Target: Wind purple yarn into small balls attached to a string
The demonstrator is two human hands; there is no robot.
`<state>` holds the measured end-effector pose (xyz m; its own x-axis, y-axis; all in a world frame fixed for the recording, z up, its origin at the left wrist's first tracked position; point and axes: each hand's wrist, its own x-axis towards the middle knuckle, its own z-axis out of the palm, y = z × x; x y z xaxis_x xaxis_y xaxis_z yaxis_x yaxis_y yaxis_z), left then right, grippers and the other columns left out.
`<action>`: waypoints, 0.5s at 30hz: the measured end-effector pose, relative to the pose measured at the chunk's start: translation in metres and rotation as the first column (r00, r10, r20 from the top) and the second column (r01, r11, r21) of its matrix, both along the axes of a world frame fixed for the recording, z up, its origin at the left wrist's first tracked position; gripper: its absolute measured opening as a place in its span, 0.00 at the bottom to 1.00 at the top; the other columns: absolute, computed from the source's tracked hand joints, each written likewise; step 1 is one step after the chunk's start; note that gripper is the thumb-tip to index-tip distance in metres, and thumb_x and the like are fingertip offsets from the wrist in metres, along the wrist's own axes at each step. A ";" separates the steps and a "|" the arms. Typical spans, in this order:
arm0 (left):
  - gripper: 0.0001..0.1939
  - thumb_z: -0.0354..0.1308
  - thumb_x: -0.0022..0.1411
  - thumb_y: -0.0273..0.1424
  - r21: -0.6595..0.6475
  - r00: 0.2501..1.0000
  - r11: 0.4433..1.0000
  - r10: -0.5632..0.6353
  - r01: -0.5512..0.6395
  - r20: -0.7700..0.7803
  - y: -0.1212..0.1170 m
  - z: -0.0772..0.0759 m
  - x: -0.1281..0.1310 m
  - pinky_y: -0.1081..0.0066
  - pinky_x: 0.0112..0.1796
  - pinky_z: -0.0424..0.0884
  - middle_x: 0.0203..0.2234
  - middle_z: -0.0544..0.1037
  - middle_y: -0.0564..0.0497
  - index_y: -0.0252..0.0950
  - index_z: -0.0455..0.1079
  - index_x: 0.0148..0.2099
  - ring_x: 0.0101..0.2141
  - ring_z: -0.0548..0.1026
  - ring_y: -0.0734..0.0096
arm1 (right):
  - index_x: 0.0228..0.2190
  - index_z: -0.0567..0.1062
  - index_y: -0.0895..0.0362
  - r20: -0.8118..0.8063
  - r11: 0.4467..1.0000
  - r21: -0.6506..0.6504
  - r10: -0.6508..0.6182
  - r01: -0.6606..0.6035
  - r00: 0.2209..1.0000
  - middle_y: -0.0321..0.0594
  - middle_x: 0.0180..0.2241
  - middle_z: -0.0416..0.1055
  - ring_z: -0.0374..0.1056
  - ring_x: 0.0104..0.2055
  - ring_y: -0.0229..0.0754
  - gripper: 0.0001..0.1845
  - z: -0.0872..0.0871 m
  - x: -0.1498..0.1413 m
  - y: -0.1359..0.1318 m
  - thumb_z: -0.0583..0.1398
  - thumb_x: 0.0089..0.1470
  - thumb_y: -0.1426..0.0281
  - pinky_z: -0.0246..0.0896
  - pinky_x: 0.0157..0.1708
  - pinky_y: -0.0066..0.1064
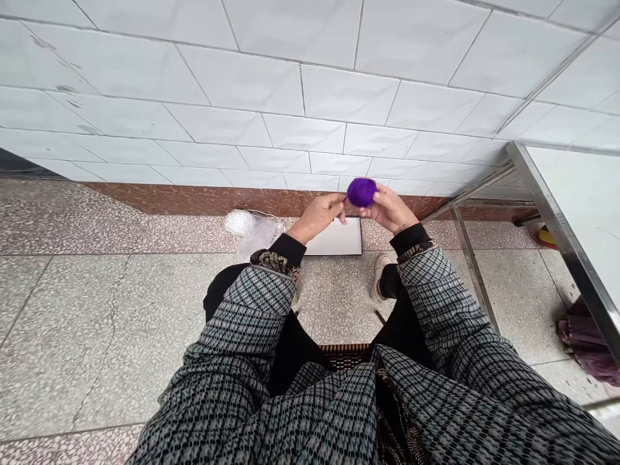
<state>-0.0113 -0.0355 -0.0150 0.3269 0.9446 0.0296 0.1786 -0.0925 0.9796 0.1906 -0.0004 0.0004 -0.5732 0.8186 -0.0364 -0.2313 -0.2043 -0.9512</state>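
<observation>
A small ball of purple yarn [361, 192] is held up in front of me, above the floor near the tiled wall. My right hand [390, 209] cups it from below and the right, fingers curled round it. My left hand [322, 213] is pinched just left of the ball, fingertips touching it; any thread between them is too thin to see. Both arms wear checked grey sleeves with black cuffs.
On the floor under my hands lies a flat white board or box [338, 237]. A ball of white yarn in clear plastic [247, 227] lies to its left. A metal-framed table [564, 219] stands at the right, with purple cloth [588, 339] beneath it.
</observation>
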 end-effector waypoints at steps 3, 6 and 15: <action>0.10 0.49 0.69 0.30 -0.052 0.999 0.998 -0.027 0.026 -0.022 -0.001 -0.002 -0.002 0.74 0.32 0.68 0.19 0.71 0.55 0.33 0.71 0.40 0.22 0.70 0.77 | 0.47 0.67 0.51 0.000 0.960 0.013 -0.280 0.280 0.960 0.39 0.40 0.71 0.69 0.36 0.38 0.30 -0.005 0.000 0.009 0.67 0.48 0.51 0.73 0.35 0.30; 0.09 0.51 0.68 0.28 -0.091 0.979 0.976 -0.202 0.198 -0.039 -0.005 0.003 -0.005 0.76 0.30 0.66 0.17 0.69 0.57 0.33 0.71 0.37 0.21 0.68 0.78 | 0.47 0.65 0.51 0.166 0.895 0.051 -0.446 0.444 0.879 0.39 0.40 0.70 0.69 0.35 0.37 0.25 -0.013 0.001 0.015 0.66 0.51 0.57 0.72 0.35 0.30; 0.08 0.54 0.62 0.25 -0.025 0.999 0.999 -0.032 0.032 -0.016 -0.003 0.012 -0.013 0.75 0.30 0.64 0.19 0.70 0.55 0.32 0.72 0.32 0.22 0.68 0.78 | 0.46 0.72 0.56 0.598 0.891 0.029 0.347 -0.452 0.723 0.39 0.37 0.73 0.67 0.33 0.37 0.24 -0.005 0.009 0.003 0.66 0.45 0.75 0.69 0.30 0.27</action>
<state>-0.0243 -0.0385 -0.0027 0.3572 0.9340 0.0007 0.1924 -0.0743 0.9785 0.1994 0.0024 -0.0044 -0.7654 0.5416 -0.3478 0.4224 0.0150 -0.9063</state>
